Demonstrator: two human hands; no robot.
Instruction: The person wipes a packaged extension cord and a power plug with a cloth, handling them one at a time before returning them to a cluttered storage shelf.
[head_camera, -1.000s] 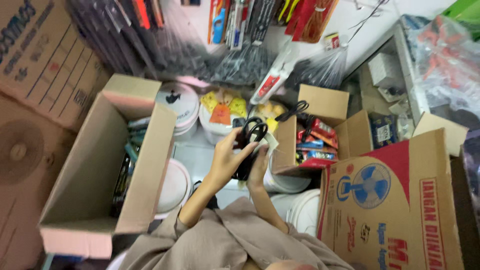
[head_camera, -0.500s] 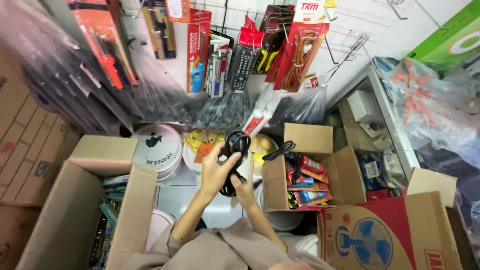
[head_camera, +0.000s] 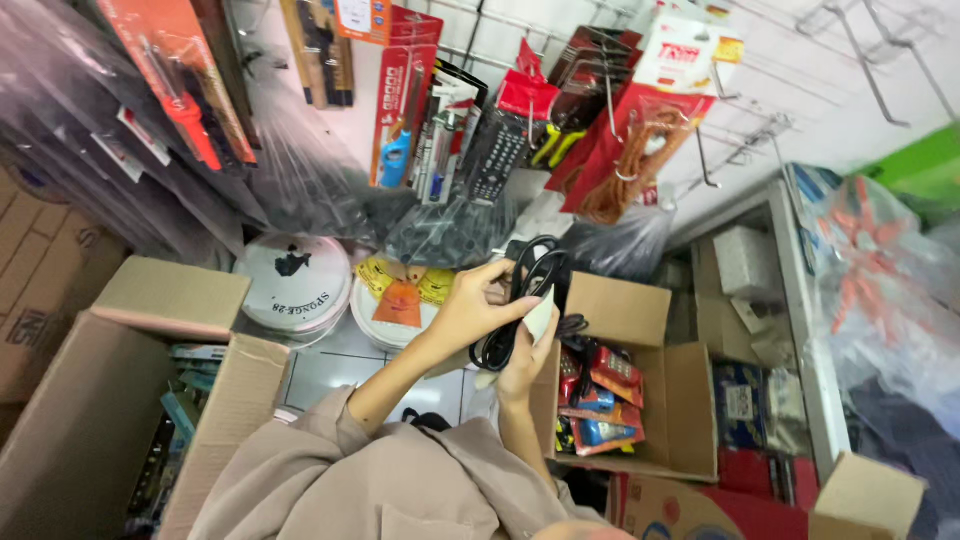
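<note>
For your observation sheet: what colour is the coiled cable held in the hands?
Black; the coiled cable shows best in the head view.

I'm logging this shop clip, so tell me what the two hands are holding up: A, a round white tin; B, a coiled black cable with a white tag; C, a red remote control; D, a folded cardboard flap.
B: the left hand and right hand together grip a coiled black cable with a white tag, raised beside the open cardboard box of red packets.

Both hands, left hand (head_camera: 470, 312) and right hand (head_camera: 520, 358), have lifted the coiled black cable (head_camera: 520, 300) higher, toward the hanging packets. It now seems level with the small cardboard box's (head_camera: 690, 400) far rim.
</note>
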